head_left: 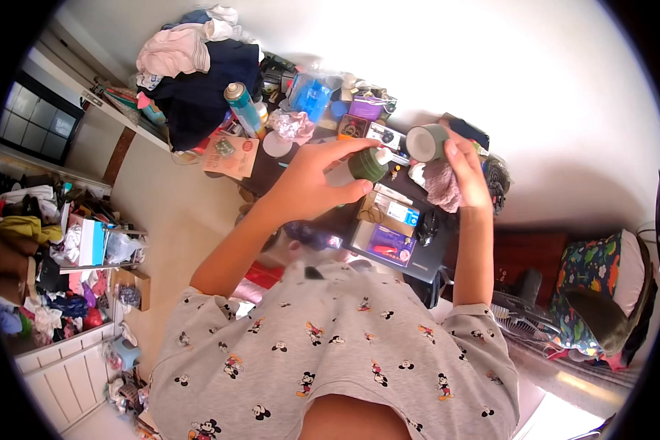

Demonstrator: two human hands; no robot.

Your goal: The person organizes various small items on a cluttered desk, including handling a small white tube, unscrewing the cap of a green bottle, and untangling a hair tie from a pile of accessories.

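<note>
My left hand (304, 180) grips a dark green bottle (367, 166) between thumb and fingers. A small white nozzle tip stands up from the bottle's top, and the lower part is hidden by the hand. To the right, my right hand (471, 176) is closed around a round grey-green cap (427, 143), whose pale hollow inside faces me. Apart from each other, both hang over the dark cluttered table (339, 218). Just below the right hand shows a crumpled mauve cloth (441, 185); whether the fingers touch it I cannot tell.
Boxes, a purple packet (390, 245) and a closed laptop (411, 270) crowd the table's near side. Farther left stand a teal spray can (243, 108) and a clothes pile (209, 88). A fan (521, 319) is at right, stuffed shelves (73, 257) at left.
</note>
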